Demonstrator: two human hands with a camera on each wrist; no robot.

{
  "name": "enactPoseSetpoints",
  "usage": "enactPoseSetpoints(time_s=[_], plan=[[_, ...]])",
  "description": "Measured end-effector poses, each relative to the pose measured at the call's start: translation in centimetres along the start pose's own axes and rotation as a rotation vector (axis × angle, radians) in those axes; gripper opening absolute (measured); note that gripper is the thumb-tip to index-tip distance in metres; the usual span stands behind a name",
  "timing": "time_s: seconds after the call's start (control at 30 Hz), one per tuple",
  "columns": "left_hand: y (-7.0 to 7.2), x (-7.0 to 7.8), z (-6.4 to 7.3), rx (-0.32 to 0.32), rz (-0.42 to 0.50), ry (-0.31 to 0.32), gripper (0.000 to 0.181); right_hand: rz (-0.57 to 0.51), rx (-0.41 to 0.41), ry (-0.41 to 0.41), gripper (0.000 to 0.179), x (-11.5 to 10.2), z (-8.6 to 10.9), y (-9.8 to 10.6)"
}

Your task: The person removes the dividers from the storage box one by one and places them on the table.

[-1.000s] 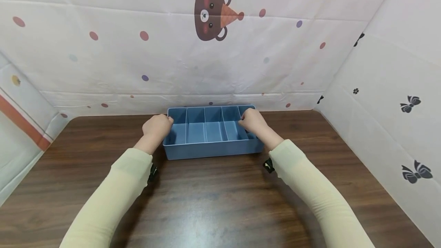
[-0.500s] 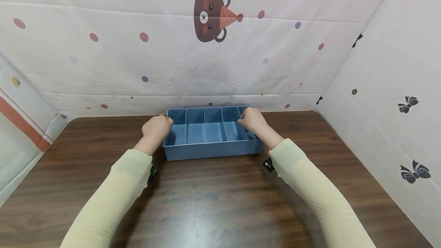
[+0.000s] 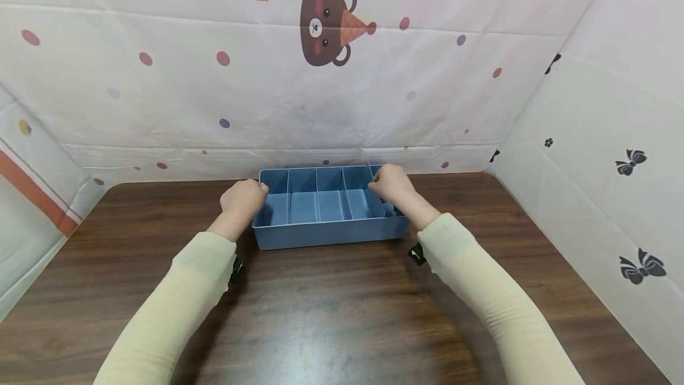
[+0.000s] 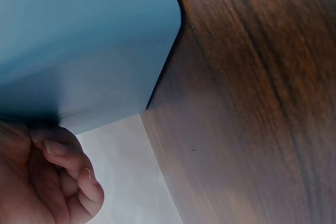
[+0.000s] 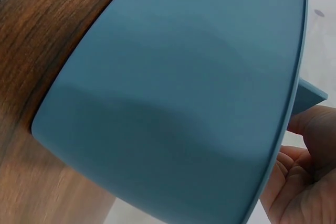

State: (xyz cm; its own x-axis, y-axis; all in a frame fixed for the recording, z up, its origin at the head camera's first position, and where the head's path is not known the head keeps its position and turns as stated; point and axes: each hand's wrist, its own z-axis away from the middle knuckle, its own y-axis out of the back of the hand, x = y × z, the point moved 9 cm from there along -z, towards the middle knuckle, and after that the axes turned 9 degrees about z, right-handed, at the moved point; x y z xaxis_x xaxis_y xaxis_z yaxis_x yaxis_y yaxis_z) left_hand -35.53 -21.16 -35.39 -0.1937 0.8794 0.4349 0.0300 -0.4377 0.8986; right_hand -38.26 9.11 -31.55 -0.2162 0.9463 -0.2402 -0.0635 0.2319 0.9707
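A blue divided storage box (image 3: 331, 234) lies lengthwise near the back of the table, with thin upright dividers parting it into several compartments. My left hand (image 3: 243, 201) grips the rim of its left end wall; in the left wrist view the curled fingers (image 4: 86, 182) show beside that wall. At the other end, my right hand (image 3: 392, 186) pinches the rightmost divider (image 3: 378, 205). One corner of this divider (image 5: 310, 96) stands above the box rim in the right wrist view. The right hand hides part of the last compartment.
The brown wood-grain table (image 3: 320, 314) extends in front of the box and to both sides. Behind it hangs a white printed sheet (image 3: 267, 94) with a bear and dots. Another sheet with bows (image 3: 604, 195) borders the right side.
The right hand has risen slightly with the rightmost divider, whose back corner now stands a little higher over the rim. The left hand and the box stay in place.
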Motion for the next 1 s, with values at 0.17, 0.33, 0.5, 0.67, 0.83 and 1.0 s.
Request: enactPoseSetpoints(time_s=[0.17,0.33,0.5,0.67,0.83,1.0], plan=[[0.0,-0.1,0.0,-0.004,0.002,0.004,0.051,0.003,-0.002,-0.004,0.055,-0.1,0.1,0.3],[0.0,-0.1,0.0,-0.002,0.007,0.003,0.051,-0.002,-0.003,-0.001,0.056,-0.2,0.1,0.5],[-0.1,-0.1,-0.1,-0.003,0.007,0.006,0.050,-0.004,0.000,-0.005,0.057,-0.1,-0.1,0.6],[-0.2,-0.1,-0.2,-0.002,0.006,0.010,0.050,-0.005,-0.014,-0.023,0.057,0.0,-0.2,0.6],[-0.2,-0.1,-0.2,-0.002,0.005,0.010,0.051,0.004,-0.016,-0.038,0.057,0.0,-0.3,0.9],[-0.2,-0.2,-0.2,-0.001,0.009,0.007,0.050,0.024,-0.016,-0.043,0.056,-0.1,-0.5,1.2]])
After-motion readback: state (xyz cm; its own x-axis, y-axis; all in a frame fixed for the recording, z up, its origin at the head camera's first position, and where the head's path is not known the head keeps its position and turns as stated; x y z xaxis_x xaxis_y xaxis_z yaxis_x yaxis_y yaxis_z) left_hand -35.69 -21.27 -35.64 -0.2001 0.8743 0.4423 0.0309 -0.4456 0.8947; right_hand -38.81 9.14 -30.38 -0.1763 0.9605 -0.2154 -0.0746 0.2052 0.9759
